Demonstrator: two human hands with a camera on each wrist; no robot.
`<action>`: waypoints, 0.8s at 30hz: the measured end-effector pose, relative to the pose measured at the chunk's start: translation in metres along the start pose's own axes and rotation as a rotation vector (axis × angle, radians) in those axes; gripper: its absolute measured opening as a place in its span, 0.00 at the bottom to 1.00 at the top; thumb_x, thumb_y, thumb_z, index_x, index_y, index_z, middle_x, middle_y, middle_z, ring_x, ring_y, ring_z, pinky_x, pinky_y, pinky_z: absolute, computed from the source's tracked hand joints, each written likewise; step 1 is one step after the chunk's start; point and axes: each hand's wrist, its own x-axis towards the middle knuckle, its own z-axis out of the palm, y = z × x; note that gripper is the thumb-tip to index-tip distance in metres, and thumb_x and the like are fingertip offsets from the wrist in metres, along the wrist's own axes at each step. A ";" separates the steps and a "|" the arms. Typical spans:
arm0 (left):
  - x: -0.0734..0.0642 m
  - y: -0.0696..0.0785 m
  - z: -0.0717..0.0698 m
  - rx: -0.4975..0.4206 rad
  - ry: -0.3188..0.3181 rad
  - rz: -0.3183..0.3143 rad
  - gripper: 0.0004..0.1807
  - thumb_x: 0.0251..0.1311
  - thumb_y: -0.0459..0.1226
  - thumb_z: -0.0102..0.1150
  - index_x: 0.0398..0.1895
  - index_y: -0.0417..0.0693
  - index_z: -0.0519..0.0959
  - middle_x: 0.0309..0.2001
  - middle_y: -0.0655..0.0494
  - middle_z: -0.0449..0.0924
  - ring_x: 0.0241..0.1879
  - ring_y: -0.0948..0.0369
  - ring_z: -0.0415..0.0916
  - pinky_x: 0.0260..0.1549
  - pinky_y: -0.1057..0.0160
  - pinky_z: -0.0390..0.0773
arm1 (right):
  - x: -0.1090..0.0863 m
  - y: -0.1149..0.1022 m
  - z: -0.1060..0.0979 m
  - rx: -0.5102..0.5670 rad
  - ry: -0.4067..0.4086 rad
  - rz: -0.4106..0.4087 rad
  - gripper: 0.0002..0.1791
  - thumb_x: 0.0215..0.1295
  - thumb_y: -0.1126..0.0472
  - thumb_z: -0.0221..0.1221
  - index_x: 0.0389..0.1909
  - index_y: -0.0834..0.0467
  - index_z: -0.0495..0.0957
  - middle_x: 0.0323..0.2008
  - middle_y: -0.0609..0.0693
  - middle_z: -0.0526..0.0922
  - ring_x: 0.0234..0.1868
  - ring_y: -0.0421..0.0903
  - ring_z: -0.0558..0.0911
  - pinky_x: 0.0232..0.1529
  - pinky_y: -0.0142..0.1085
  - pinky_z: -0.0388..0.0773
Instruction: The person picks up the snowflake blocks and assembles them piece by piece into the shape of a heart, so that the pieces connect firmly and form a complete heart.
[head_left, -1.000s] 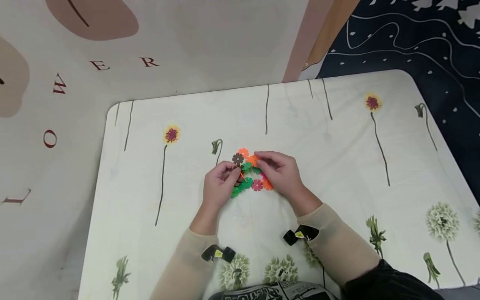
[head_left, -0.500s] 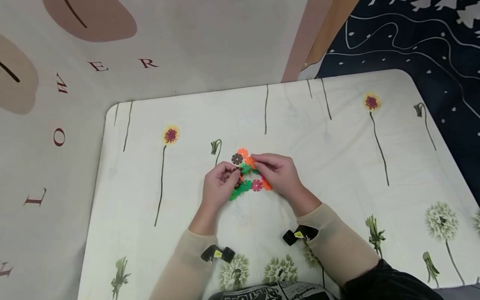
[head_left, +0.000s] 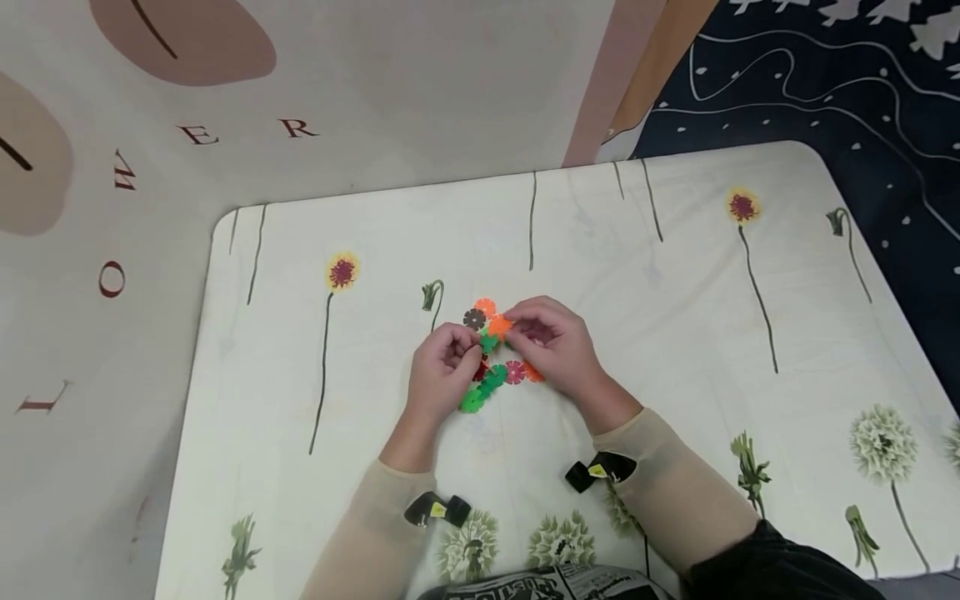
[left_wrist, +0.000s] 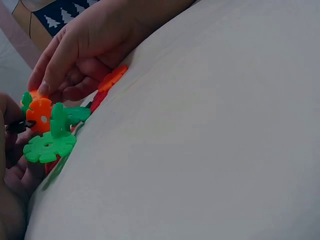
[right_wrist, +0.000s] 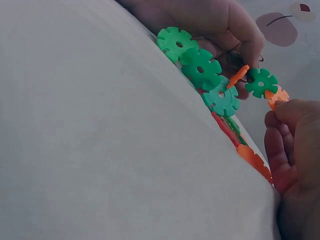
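Both hands work over a small cluster of notched plastic interlocking discs at mid-table. My left hand (head_left: 442,367) pinches a dark brown interlocking disc (left_wrist: 19,126) that is partly hidden by its fingers. An orange disc (right_wrist: 239,76) and several joined green discs (right_wrist: 200,69) lie close beside that hand. My right hand (head_left: 561,348) pinches an orange interlocking disc (head_left: 499,326) between thumb and forefinger. In the right wrist view, a green disc (right_wrist: 261,83) meets this orange one and reaches to the left hand's fingertips.
A second brown disc (head_left: 474,318) and another orange disc (head_left: 485,307) lie just beyond the hands. A pinkish-red disc (head_left: 514,372) rests between the hands, beside an orange disc (head_left: 533,372). A flower-print cloth (head_left: 675,333) covers the table, which meets a wall (head_left: 420,100) behind.
The green discs below my left hand have tilted and shifted slightly toward the body. My right hand's fingers have risen a little and bent more, still at the orange disc.
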 end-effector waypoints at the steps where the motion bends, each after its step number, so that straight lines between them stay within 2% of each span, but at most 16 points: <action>1: 0.000 0.000 0.000 -0.006 -0.005 -0.002 0.06 0.65 0.22 0.61 0.36 0.40 0.76 0.41 0.49 0.84 0.27 0.58 0.74 0.26 0.71 0.76 | 0.000 0.000 0.000 0.003 0.004 -0.005 0.15 0.61 0.80 0.70 0.48 0.67 0.88 0.46 0.58 0.86 0.39 0.51 0.86 0.43 0.33 0.86; 4: 0.000 0.000 0.000 -0.019 -0.033 0.001 0.08 0.63 0.21 0.57 0.39 0.40 0.76 0.37 0.48 0.82 0.26 0.58 0.72 0.25 0.70 0.74 | 0.000 0.001 0.001 -0.003 0.003 -0.019 0.14 0.59 0.80 0.72 0.45 0.67 0.90 0.41 0.58 0.87 0.40 0.48 0.85 0.42 0.31 0.85; 7: -0.001 0.000 0.000 -0.015 -0.069 0.020 0.10 0.63 0.22 0.55 0.44 0.39 0.78 0.32 0.49 0.78 0.25 0.59 0.70 0.25 0.69 0.72 | 0.000 0.002 0.002 0.003 -0.032 -0.033 0.14 0.55 0.81 0.74 0.43 0.68 0.90 0.39 0.59 0.89 0.41 0.47 0.86 0.44 0.30 0.84; 12: -0.003 0.000 0.001 -0.006 -0.089 0.042 0.03 0.69 0.27 0.61 0.44 0.37 0.79 0.29 0.50 0.78 0.25 0.60 0.70 0.26 0.70 0.71 | -0.001 0.002 0.003 -0.022 -0.075 -0.059 0.13 0.55 0.79 0.75 0.41 0.66 0.91 0.39 0.58 0.91 0.40 0.47 0.88 0.44 0.30 0.85; 15: -0.002 0.000 0.002 -0.025 -0.065 0.027 0.04 0.70 0.29 0.63 0.42 0.36 0.79 0.29 0.50 0.78 0.26 0.60 0.70 0.26 0.69 0.71 | 0.000 0.002 0.001 -0.067 -0.033 -0.091 0.12 0.55 0.78 0.75 0.41 0.65 0.91 0.38 0.56 0.91 0.38 0.49 0.86 0.40 0.32 0.82; 18: -0.002 0.001 0.002 -0.035 -0.013 -0.016 0.03 0.72 0.30 0.63 0.41 0.37 0.81 0.28 0.52 0.77 0.26 0.60 0.69 0.26 0.69 0.70 | 0.000 0.003 -0.001 -0.191 0.026 -0.111 0.09 0.56 0.74 0.75 0.38 0.62 0.91 0.36 0.52 0.91 0.37 0.50 0.82 0.37 0.37 0.77; 20: -0.001 0.001 0.002 -0.036 0.017 -0.047 0.03 0.74 0.31 0.61 0.41 0.39 0.81 0.27 0.54 0.75 0.26 0.60 0.68 0.27 0.68 0.69 | 0.001 0.003 -0.002 -0.300 0.048 -0.095 0.08 0.56 0.70 0.76 0.36 0.60 0.92 0.34 0.49 0.91 0.37 0.50 0.81 0.37 0.40 0.76; 22: -0.001 0.001 0.001 -0.025 0.037 -0.066 0.04 0.76 0.31 0.59 0.42 0.41 0.82 0.27 0.54 0.74 0.27 0.58 0.68 0.28 0.67 0.69 | 0.001 0.003 -0.003 -0.414 0.032 -0.056 0.09 0.55 0.65 0.79 0.36 0.58 0.92 0.34 0.47 0.90 0.38 0.48 0.80 0.39 0.40 0.76; 24: 0.000 0.002 0.000 -0.013 0.045 -0.074 0.05 0.77 0.31 0.56 0.42 0.41 0.81 0.28 0.54 0.74 0.28 0.57 0.68 0.30 0.66 0.69 | 0.002 0.002 -0.003 -0.521 -0.016 -0.007 0.14 0.53 0.58 0.81 0.39 0.57 0.92 0.35 0.47 0.89 0.40 0.48 0.78 0.40 0.40 0.76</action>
